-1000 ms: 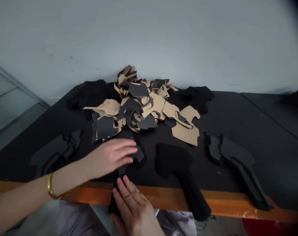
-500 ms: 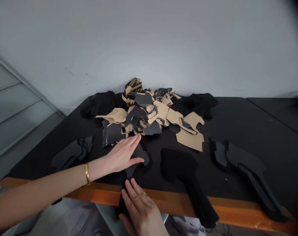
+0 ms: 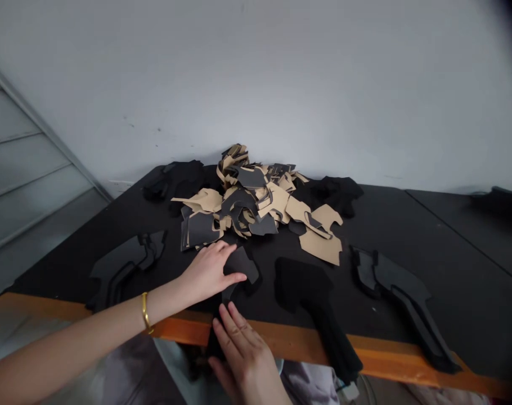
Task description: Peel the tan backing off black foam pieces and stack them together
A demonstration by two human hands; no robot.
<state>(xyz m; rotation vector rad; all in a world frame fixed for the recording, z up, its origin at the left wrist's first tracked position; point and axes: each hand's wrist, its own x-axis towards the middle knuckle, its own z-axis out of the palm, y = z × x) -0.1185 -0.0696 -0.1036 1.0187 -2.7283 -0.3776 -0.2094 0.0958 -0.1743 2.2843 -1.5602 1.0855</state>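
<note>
My left hand [image 3: 211, 270], with a gold bracelet at its wrist, lies over the wide end of a black flat piece [image 3: 241, 267] near the table's front edge. Its thumb is stretched away from the fingers, which bend slightly around the piece's far left side. On the narrow part of the same piece, which overhangs the table edge, my right hand [image 3: 247, 354] rests with its fingers extended. Much of the piece is hidden beneath both hands. Beyond my left hand lies a heap of tan-backed black cut-outs [image 3: 251, 177].
To the right lie a matte black axe-shaped piece [image 3: 306, 281] and a grooved black piece [image 3: 402, 281]. Another grooved piece [image 3: 125, 256] is at left. Dark stacks [image 3: 340, 188] sit at the back of the black table [image 3: 462, 270], against a grey wall [image 3: 323, 84].
The view has shifted a little. My left fingers, earlier laid straight over the black piece, are now more bent and drawn leftward, baring more of its wide end. My right hand stays on the narrow part.
</note>
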